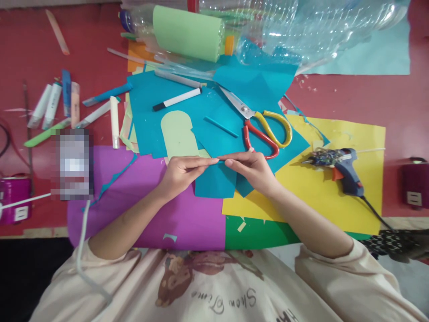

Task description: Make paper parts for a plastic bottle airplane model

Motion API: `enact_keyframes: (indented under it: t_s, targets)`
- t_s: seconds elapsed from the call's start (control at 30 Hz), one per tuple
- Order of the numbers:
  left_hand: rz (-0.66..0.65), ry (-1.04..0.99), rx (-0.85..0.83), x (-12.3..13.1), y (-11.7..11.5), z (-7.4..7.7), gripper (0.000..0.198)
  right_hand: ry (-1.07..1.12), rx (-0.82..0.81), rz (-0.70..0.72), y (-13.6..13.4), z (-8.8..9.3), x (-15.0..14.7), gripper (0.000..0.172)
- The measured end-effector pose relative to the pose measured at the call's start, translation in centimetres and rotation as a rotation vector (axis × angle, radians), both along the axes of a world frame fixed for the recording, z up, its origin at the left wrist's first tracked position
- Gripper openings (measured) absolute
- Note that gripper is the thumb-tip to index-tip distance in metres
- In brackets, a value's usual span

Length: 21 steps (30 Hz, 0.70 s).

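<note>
My left hand (183,174) and my right hand (252,169) meet at the fingertips over the middle of the table. Both are closed in a pinch on the upper edge of a small blue paper piece (215,183), whose lower part shows beneath the fingers. Just beyond my left hand lies a pale green paper cutout (179,134) with a rounded top. Scissors (250,117) with red and yellow handles rest past my right hand, blades parted. Between them is a thin blue strip (221,127) on larger blue sheets (144,112).
A glue gun (348,172) lies on yellow paper (301,197) at right. Purple paper (187,219) and green paper (268,230) lie nearest me. Several markers (52,105) and a pixelated device (72,164) are at left. Plastic bottles (275,27) line the back.
</note>
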<state>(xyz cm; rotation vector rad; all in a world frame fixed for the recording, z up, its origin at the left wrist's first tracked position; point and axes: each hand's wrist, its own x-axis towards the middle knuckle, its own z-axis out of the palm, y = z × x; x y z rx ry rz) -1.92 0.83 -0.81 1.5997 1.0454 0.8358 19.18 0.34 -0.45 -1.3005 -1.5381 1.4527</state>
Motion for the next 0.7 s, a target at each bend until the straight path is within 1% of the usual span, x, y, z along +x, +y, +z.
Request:
enact_keyframes:
  t_s: [0.17,0.3,0.43,0.57,0.7]
  targets:
    - [-0.002,0.021,-0.026,0.08,-0.1,0.34,0.019,-0.031,0.069,-0.013,-0.21,-0.56,-0.03,0.032]
    - [-0.011,0.019,-0.088,0.16,-0.18,0.72,0.025,-0.034,0.137,-0.041,-0.54,-0.34,-0.31,0.023]
    - [0.023,0.007,-0.115,0.26,-0.06,0.41,0.033,-0.019,0.179,-0.049,-0.73,-0.05,-0.58,0.019]
    - [0.019,0.052,-0.092,0.31,0.06,0.11,0.034,-0.026,0.204,-0.038,-0.7,0.02,-0.55,0.017]
    - [0.029,0.087,-0.018,0.34,-0.03,0.21,0.03,-0.044,0.197,-0.012,-0.65,0.01,-0.44,0.018]
